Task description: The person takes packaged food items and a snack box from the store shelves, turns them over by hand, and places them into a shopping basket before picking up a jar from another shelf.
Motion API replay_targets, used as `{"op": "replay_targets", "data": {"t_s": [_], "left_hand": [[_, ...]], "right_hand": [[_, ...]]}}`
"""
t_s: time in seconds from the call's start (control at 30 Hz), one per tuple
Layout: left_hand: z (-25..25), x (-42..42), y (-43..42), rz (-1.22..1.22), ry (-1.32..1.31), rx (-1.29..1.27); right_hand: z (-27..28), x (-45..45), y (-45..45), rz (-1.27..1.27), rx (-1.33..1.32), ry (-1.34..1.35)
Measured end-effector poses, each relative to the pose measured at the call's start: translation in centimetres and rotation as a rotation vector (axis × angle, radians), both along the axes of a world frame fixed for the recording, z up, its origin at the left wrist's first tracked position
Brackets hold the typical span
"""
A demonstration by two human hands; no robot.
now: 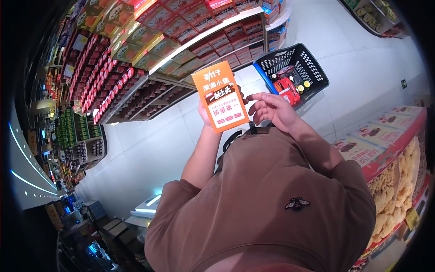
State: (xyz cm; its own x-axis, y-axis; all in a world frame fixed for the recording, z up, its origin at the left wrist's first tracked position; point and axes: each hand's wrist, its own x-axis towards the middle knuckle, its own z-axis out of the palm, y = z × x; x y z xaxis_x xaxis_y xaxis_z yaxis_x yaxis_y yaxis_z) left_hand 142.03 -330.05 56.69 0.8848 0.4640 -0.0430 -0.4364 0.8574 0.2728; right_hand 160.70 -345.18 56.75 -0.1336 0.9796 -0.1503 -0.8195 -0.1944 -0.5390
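Note:
An orange and white snack box [220,96] with Chinese lettering about deep-sea small fish is held up in front of my body. My left hand [205,114] grips it from the left and behind; the box covers most of those fingers. Just off the box's right edge is my right hand [274,111], its fingers loosely bent and apart with nothing in them. Whether its index fingertip touches the box, I cannot tell.
Shelves of red boxes [186,27] and green-gold cartons [131,43] stand ahead and left. A black shopping basket [316,72] with a red package [286,90] and bottles sits on the pale tiled floor [154,145]. A bulk snack stand [392,156] is at my right.

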Motion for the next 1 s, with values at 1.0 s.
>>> {"op": "replay_targets", "data": {"t_s": [1.0], "left_hand": [[7.5, -15.9, 2.6, 0.447, 0.514, 0.348]], "right_hand": [[6.7, -14.0, 7.5, -0.136, 0.038, -0.688]]}}
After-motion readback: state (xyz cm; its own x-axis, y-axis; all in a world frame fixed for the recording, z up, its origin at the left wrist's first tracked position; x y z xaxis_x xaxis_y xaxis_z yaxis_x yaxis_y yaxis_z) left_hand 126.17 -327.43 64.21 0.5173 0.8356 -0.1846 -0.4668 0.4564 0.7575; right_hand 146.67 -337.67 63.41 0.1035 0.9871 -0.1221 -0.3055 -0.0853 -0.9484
